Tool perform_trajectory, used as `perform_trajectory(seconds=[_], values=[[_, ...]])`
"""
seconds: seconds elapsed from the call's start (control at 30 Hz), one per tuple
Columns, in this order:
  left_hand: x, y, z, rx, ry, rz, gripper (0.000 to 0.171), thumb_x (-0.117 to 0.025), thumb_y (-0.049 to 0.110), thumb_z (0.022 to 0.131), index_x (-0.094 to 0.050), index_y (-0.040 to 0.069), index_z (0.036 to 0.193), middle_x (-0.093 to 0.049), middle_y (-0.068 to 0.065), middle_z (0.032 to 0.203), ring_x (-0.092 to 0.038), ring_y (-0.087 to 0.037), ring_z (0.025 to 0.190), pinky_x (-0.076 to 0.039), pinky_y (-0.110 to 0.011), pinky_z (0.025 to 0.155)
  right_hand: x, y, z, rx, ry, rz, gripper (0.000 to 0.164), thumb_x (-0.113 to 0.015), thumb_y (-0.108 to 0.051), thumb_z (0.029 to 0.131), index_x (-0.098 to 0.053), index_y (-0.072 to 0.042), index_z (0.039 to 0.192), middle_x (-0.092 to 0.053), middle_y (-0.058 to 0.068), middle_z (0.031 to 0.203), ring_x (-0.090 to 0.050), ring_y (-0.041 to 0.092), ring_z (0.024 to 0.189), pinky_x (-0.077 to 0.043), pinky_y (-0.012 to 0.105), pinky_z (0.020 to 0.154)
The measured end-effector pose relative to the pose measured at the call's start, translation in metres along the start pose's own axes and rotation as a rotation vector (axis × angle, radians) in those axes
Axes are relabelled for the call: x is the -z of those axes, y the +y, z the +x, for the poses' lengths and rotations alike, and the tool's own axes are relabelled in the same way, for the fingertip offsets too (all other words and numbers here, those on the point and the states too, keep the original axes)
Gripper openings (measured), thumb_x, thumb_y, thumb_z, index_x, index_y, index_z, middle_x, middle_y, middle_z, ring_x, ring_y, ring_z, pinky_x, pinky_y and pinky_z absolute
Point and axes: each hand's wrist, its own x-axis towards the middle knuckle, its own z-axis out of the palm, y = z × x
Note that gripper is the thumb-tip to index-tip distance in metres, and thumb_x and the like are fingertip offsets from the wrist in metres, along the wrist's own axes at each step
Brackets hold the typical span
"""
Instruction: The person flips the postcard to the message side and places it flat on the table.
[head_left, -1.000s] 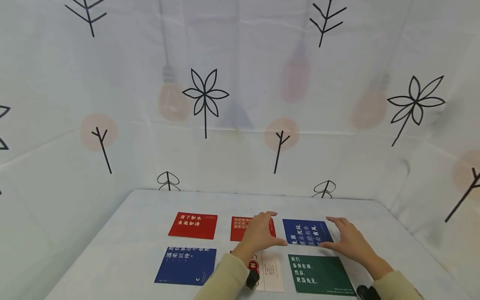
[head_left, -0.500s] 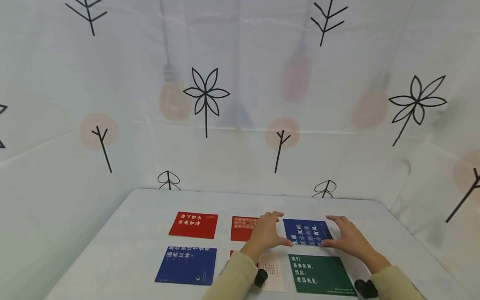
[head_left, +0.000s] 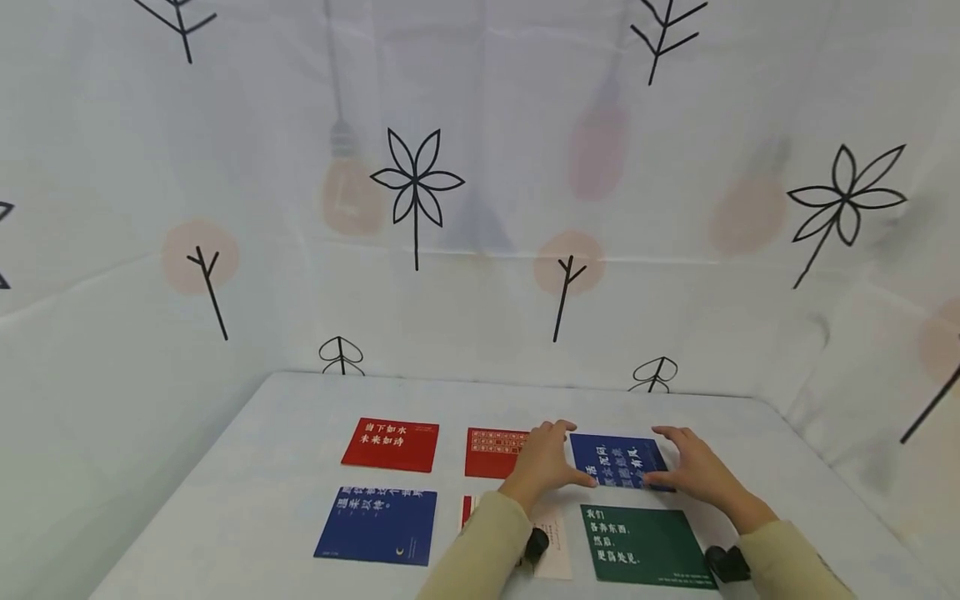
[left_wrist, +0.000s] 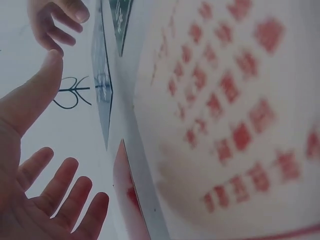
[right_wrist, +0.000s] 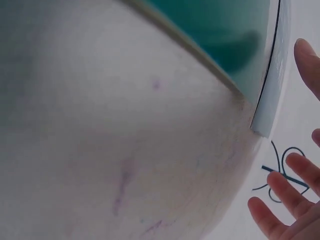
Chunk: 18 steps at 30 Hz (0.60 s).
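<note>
In the head view a blue card (head_left: 618,461) with white lettering lies flat at the back right of the table. My left hand (head_left: 543,465) is at its left edge, thumb and fingers spread apart. At the opposite edge is my right hand (head_left: 701,473), thumb and fingers likewise spread, the thumb over the near right corner. Both wrist views show straight or gently bent fingers around nothing. Partly behind the left hand is a red card (head_left: 491,454) with a pale grid; a cream card (head_left: 557,550) with red print is partly hidden under the left forearm.
A green card (head_left: 648,546) lies nearer, below the blue one. To the left are another red card (head_left: 390,446) and a second blue card (head_left: 378,525). All rest on a white table (head_left: 225,500); a patterned white cloth (head_left: 480,317) hangs behind it.
My left hand has shifted right, from over the middle red card to the left edge of the blue card. The right hand stays about where it was.
</note>
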Motion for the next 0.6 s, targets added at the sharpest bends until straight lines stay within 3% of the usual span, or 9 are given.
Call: perform_trajectory(seconds=[0.33,0.6], values=[[-0.007,0.010,0.011,0.027,-0.055,0.020,0.078,-0.088,0.041,0.057,-0.054,0.023,0.125,-0.054,0.002,0.113,-0.048,-0.014,0.100,-0.047,-0.032,0.088,-0.001,0.010,0.009,-0.028,-0.085,0.040,0.093,-0.082,-0.046,0.064,-0.042,0.008,0.128,-0.047,0.034,0.117,-0.048,0.048,0.104,-0.044,0.059,0.082],[-0.009,0.007,0.016,0.059,-0.090,0.042,0.081,-0.089,0.039,0.056,-0.054,0.020,0.126,-0.053,-0.001,0.112,-0.049,-0.016,0.098,-0.047,-0.034,0.088,0.002,0.016,0.012,-0.030,-0.158,0.045,0.092,-0.085,-0.038,0.063,-0.041,0.008,0.129,-0.057,0.024,0.108,-0.050,0.044,0.103,-0.041,0.060,0.085]])
